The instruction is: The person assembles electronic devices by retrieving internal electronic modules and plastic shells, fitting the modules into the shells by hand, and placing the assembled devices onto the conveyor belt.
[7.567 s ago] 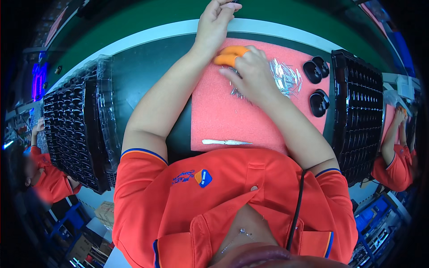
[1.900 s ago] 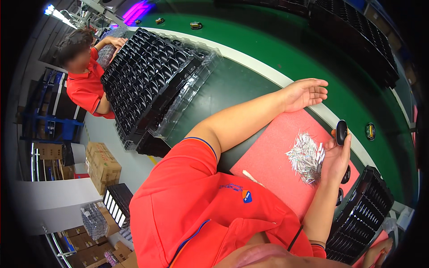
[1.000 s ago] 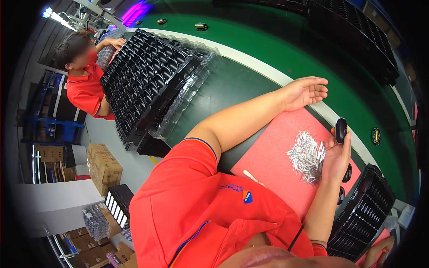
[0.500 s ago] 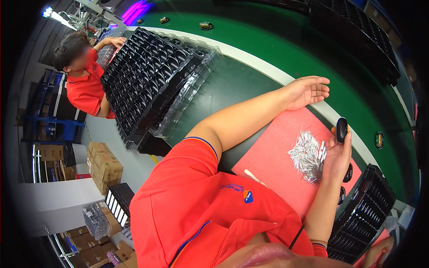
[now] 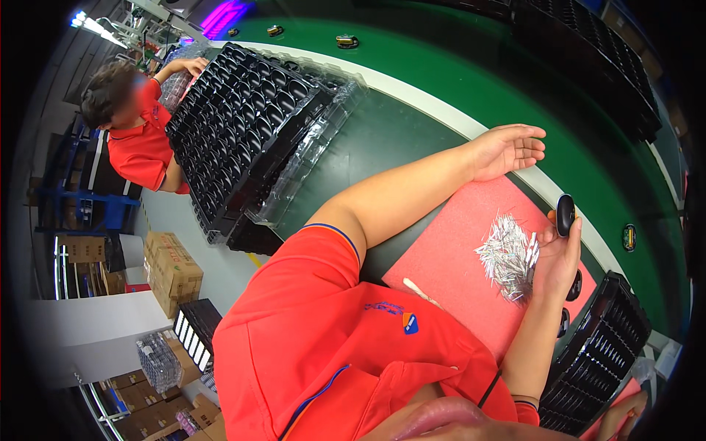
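My left hand (image 5: 507,152) is over the inner border of the green conveyor, at the far edge of the pink foam mat (image 5: 460,257). Its fingers are stretched out and nothing is in them. Farther right, my right hand (image 5: 557,259) pinches a glossy black oval case (image 5: 565,214) upright between thumb and fingers. Close beside that hand a loose pile of thin silvery strips (image 5: 506,257) lies on the mat. Two more black oval pieces, one a black oval piece (image 5: 574,285), sit by my right wrist, partly hidden. A thin white stick (image 5: 421,292) rests near my shirt.
Stacked black trays with oval pockets (image 5: 243,125) stand at left, clear plastic trays (image 5: 316,140) under them. Another black tray stack (image 5: 599,345) is at right. The green conveyor (image 5: 441,81) carries small black-and-yellow pieces (image 5: 347,42). A co-worker in red (image 5: 136,140) is at far left.
The small pieces on the conveyor have shifted slightly to the right. Both my hands hold nearly the same pose, the right one still on the black oval case. The co-worker's head has moved a little.
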